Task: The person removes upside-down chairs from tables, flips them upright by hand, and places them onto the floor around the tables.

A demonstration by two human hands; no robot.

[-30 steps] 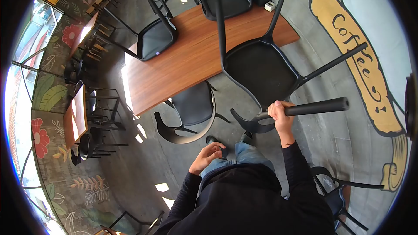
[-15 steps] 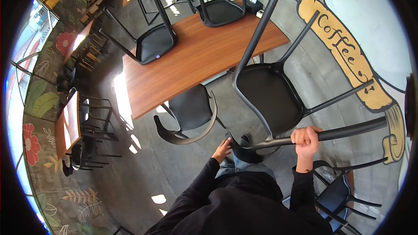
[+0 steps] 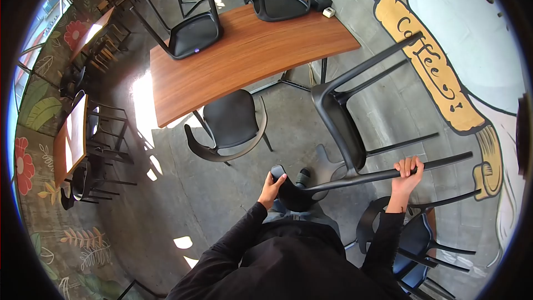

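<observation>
A black chair (image 3: pixel 347 128) hangs tilted on its side in front of me, its legs pointing right toward the wall. My right hand (image 3: pixel 408 176) is wrapped round one of its legs. At the chair's curved backrest, my left hand (image 3: pixel 271 188) grips the end, thumb on top. To the left of the held chair, another black chair (image 3: pixel 230 119) stands upright on the floor at the near edge of the wooden table (image 3: pixel 250 50).
Two upturned chairs (image 3: pixel 195 34) (image 3: pixel 282 4) rest on the table near a tissue box (image 3: pixel 321 1). More black chairs (image 3: pixel 413 239) stand at the lower right by the painted wall (image 3: pixel 438 72). Another table with chairs (image 3: pixel 71 139) is at the left.
The held chair has moved down and away from the table, turning onto its side. My left hand has come up and closed on its backrest. My right hand has moved right along with the leg.
</observation>
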